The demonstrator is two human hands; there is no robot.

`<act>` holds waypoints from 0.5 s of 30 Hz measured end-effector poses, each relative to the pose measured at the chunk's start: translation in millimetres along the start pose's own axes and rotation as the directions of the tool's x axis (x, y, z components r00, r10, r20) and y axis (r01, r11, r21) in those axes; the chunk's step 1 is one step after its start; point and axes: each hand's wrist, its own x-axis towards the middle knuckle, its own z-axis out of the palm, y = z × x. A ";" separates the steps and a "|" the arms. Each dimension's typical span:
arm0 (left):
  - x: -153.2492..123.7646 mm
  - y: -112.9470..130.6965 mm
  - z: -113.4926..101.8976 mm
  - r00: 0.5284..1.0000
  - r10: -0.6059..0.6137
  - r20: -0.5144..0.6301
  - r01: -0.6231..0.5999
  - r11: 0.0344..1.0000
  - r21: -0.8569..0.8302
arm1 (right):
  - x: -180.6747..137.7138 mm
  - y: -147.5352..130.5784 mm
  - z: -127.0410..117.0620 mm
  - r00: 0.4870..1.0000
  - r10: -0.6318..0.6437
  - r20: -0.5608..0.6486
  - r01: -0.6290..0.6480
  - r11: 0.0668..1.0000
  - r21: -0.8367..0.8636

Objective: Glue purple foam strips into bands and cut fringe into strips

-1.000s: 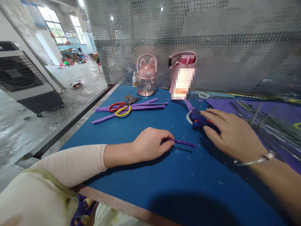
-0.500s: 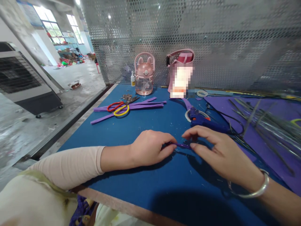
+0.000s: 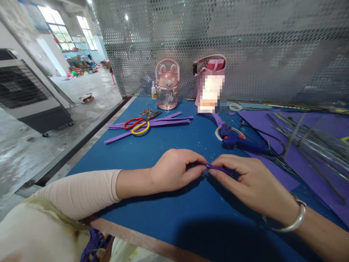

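Note:
A thin purple strip [image 3: 221, 168] runs between my two hands, just above the blue tabletop [image 3: 141, 218]. My left hand [image 3: 177, 170] pinches it between thumb and fingertips, and its far end is hidden inside that hand. My right hand [image 3: 245, 178], with a silver bangle at the wrist, grips the same strip close to the left fingertips. Beyond the right hand lies a blue glue gun [image 3: 240, 142]. Scissors [image 3: 140, 125] with one red and one yellow handle rest on several purple strips [image 3: 171, 123] at the left back.
A pink water bottle [image 3: 167, 89], a small white glue bottle [image 3: 153, 91] and a pink carrier [image 3: 200, 92] stand along the perforated metal panel [image 3: 245, 47]. Purple sheets [image 3: 305, 145] with dark thin stems cover the right side. A tape roll [image 3: 235, 107] lies at the back.
My right hand has moved left along the strip, and its fingers have closed on it beside my left fingertips. The left hand has barely moved.

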 end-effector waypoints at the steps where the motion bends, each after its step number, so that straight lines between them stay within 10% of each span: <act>1: 0.2 -0.1 0.1 1.000 0.002 0.010 -0.002 1.000 0.012 | -0.1 -0.6 0.2 1.000 -0.005 0.002 0.005 1.000 0.004; 15: 1.2 -1.7 -2.5 0.964 -0.208 0.164 0.206 0.978 0.026 | 3.6 15.1 -6.9 0.998 0.023 -0.060 -0.029 0.994 -0.109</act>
